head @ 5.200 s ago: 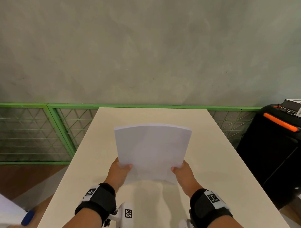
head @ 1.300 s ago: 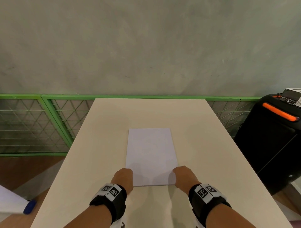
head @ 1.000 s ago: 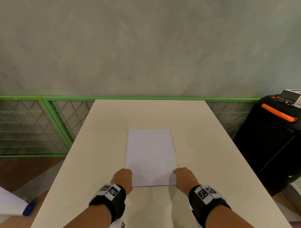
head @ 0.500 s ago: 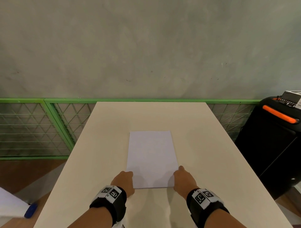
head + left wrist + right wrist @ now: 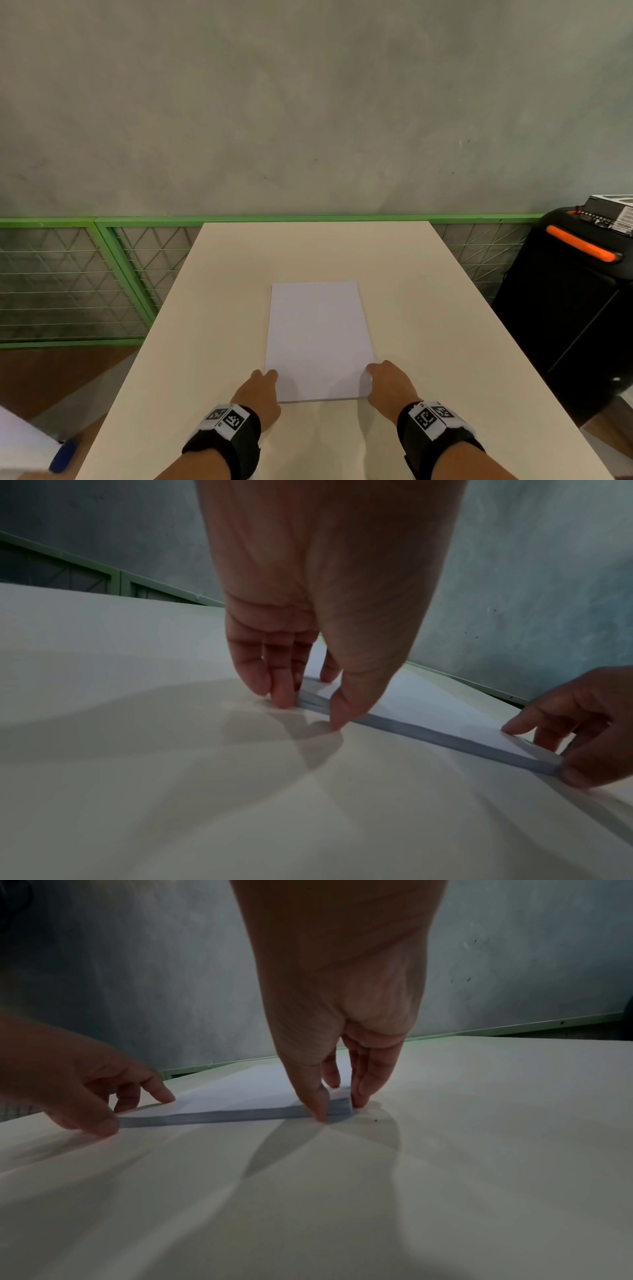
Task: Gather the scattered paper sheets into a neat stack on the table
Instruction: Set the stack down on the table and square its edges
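A neat white paper stack (image 5: 318,339) lies flat in the middle of the beige table (image 5: 445,308), long side pointing away from me. My left hand (image 5: 263,380) brackets the stack's near left corner, with straight fingers against the side edge and the thumb against the near edge. In the left wrist view the left hand (image 5: 308,707) touches the stack (image 5: 428,712) at table level. My right hand (image 5: 380,377) does the same at the near right corner. The right wrist view shows the right hand (image 5: 337,1104) with its thumb and fingers flanking the stack (image 5: 246,1091).
A green mesh fence (image 5: 68,284) runs behind and left of the table. A black case with an orange handle (image 5: 575,308) stands at the right. A blue object (image 5: 63,455) and a white sheet lie at the lower left, off the table.
Five seconds ago both hands held the stack upright above the table; now it lies flat. Over the last second the hands stayed at the near corners, their fingers straightening along the edges.
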Action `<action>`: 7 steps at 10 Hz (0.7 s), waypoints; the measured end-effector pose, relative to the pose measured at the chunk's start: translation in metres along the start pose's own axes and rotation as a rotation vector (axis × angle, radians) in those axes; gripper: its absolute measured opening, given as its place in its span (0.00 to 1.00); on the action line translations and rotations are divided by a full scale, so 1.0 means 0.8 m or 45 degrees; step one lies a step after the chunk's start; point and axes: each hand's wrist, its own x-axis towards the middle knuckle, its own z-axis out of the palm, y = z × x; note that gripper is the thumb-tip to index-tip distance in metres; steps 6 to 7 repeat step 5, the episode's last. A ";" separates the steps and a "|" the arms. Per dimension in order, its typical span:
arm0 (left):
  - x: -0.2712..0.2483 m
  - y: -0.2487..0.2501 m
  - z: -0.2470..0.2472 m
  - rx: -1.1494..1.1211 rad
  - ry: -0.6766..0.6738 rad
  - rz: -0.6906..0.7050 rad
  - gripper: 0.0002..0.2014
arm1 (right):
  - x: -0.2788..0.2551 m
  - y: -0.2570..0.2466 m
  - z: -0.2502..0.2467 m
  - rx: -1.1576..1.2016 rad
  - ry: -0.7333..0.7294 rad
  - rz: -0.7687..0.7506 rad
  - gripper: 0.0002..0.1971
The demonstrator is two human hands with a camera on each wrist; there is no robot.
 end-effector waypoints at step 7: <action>-0.017 -0.044 0.012 -0.064 0.051 -0.136 0.45 | -0.024 0.027 0.010 0.190 0.032 0.042 0.14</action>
